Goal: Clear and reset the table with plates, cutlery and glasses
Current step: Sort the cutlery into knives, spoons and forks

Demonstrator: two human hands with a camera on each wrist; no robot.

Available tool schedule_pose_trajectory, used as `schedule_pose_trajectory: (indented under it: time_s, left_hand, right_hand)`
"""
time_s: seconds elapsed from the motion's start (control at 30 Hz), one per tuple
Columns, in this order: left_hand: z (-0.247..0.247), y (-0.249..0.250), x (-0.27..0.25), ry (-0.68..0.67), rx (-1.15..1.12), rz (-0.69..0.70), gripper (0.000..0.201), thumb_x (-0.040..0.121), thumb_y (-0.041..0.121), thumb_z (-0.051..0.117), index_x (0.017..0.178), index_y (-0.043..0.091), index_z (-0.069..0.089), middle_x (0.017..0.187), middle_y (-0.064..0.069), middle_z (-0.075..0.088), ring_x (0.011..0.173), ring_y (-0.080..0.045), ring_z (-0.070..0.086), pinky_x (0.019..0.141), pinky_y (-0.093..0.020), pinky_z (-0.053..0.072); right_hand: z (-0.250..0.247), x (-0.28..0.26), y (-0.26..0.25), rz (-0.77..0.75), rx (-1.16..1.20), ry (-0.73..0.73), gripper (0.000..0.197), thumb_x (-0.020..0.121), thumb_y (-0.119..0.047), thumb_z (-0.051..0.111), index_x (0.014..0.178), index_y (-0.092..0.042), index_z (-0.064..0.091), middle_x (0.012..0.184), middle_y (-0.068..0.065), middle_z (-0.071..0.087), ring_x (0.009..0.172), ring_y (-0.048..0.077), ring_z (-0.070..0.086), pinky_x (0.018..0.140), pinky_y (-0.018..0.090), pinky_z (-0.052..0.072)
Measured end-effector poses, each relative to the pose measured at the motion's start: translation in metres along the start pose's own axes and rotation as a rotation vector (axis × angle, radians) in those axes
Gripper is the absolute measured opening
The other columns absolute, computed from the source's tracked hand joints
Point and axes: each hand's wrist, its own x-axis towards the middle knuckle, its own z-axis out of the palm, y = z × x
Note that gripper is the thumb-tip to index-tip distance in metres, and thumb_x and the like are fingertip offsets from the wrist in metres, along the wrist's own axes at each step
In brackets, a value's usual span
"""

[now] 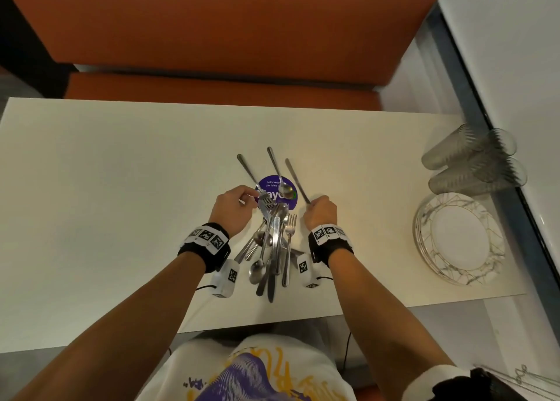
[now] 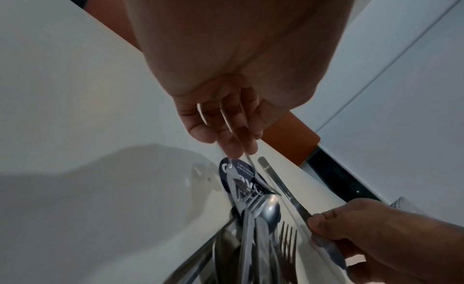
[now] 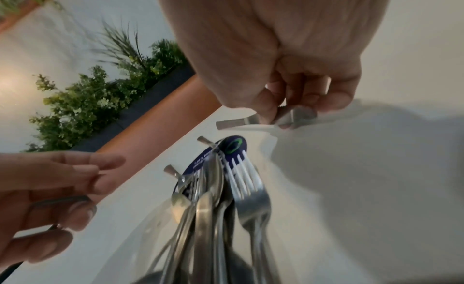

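Shirt [image 1: 251,370], white w/ purple-yellow print, fills the bottom of the head view, both forearms reaching out over the white table [image 1: 106,173]. Left hand [image 1: 233,209] sits left of the cutlery pile [image 1: 272,246], fingers curled, pinching a fork [image 1: 251,174] near its tines; handle angles away up-left. Left wrist view confirms: fingertips [image 2: 233,147] closed on thin metal just above the round purple sticker [image 1: 274,183]. Right hand [image 1: 321,212], right of the pile, fist curled round a knife [image 1: 297,180] at the blade end, handle pointing away toward the far edge. Right wrist view shows thumb and fingers [image 3: 271,107] clamped on that steel, a bit blurred. Between the two, a spoon [image 1: 280,174] lies w/ its bowl on the sticker, handle pointing away. Pile itself: forks, spoons, knives crossed over each other mid-table, near the front edge, between both wrists. Far right: stacked plates [image 1: 460,240] w/ marbled rims, and just beyond them ribbed glasses [image 1: 472,161] lying on their sides. Orange bench [image 1: 212,21] behind the table.
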Motion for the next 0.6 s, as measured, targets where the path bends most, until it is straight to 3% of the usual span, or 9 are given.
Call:
schedule_pose_trajectory:
  time_s: [0.07, 0.13, 0.2, 0.3, 0.43, 0.5, 0.6]
  left_hand:
    - [-0.001, 0.008, 0.005, 0.010, 0.010, 0.039, 0.024, 0.097, 0.007, 0.054, 0.104, 0.020, 0.073, 0.098, -0.001, 0.076, 0.082, -0.006, 0.065, 0.073, -0.013, 0.053]
    - [-0.004, 0.019, 0.010, 0.036, 0.010, 0.107, 0.023, 0.098, 0.008, 0.056, 0.108, 0.018, 0.073, 0.099, -0.001, 0.076, 0.084, -0.004, 0.065, 0.068, -0.007, 0.049]
    - [-0.007, 0.033, 0.017, 0.084, 0.023, 0.207, 0.021, 0.099, 0.009, 0.058, 0.109, 0.019, 0.073, 0.101, 0.002, 0.074, 0.089, -0.007, 0.064, 0.079, -0.017, 0.055]
    - [-0.009, 0.053, 0.026, 0.135, 0.094, 0.355, 0.025, 0.098, 0.010, 0.060, 0.117, 0.020, 0.071, 0.112, 0.003, 0.070, 0.103, -0.015, 0.063, 0.092, -0.032, 0.054]
    - [-0.011, 0.069, 0.031, 0.088, 0.226, 0.478, 0.039, 0.096, 0.021, 0.063, 0.135, 0.022, 0.063, 0.135, 0.001, 0.065, 0.125, -0.020, 0.056, 0.108, -0.038, 0.044]
    - [-0.012, 0.072, 0.026, 0.030, 0.197, 0.456, 0.039, 0.099, 0.027, 0.062, 0.137, 0.023, 0.062, 0.131, 0.004, 0.068, 0.119, -0.015, 0.060, 0.106, -0.035, 0.045]
    - [-0.014, 0.066, 0.014, -0.028, 0.079, 0.378, 0.026, 0.104, 0.029, 0.057, 0.125, 0.020, 0.068, 0.101, 0.004, 0.075, 0.091, -0.012, 0.068, 0.087, -0.028, 0.054]
  right_hand:
    - [-0.014, -0.002, 0.002, -0.010, 0.052, 0.076, 0.020, 0.097, -0.008, 0.057, 0.115, -0.001, 0.061, 0.116, 0.018, 0.067, 0.110, 0.035, 0.064, 0.082, 0.032, 0.049]
    - [-0.030, -0.003, 0.001, -0.053, 0.134, 0.155, 0.017, 0.097, -0.003, 0.053, 0.111, -0.005, 0.061, 0.111, 0.015, 0.067, 0.103, 0.032, 0.064, 0.077, 0.027, 0.045]
    - [-0.048, -0.006, -0.007, -0.137, 0.213, 0.225, 0.019, 0.097, 0.000, 0.048, 0.107, -0.006, 0.063, 0.104, 0.012, 0.068, 0.095, 0.029, 0.065, 0.073, 0.024, 0.043]
    - [-0.072, -0.015, -0.024, -0.334, 0.288, 0.264, 0.016, 0.096, -0.001, 0.055, 0.100, -0.009, 0.068, 0.092, 0.006, 0.071, 0.085, 0.021, 0.067, 0.076, 0.025, 0.052]
    - [-0.098, -0.031, -0.064, -0.575, 0.319, 0.158, 0.010, 0.096, -0.015, 0.064, 0.099, -0.012, 0.074, 0.080, -0.003, 0.073, 0.074, 0.005, 0.068, 0.072, 0.008, 0.047]
    - [-0.103, -0.039, -0.084, -0.645, 0.335, 0.081, 0.011, 0.096, -0.018, 0.066, 0.100, -0.011, 0.074, 0.079, -0.006, 0.072, 0.071, -0.003, 0.067, 0.069, 0.002, 0.044]
    - [-0.097, -0.046, -0.108, -0.709, 0.385, 0.019, 0.010, 0.095, -0.021, 0.069, 0.099, -0.013, 0.073, 0.084, -0.004, 0.073, 0.072, 0.002, 0.070, 0.068, 0.005, 0.046]
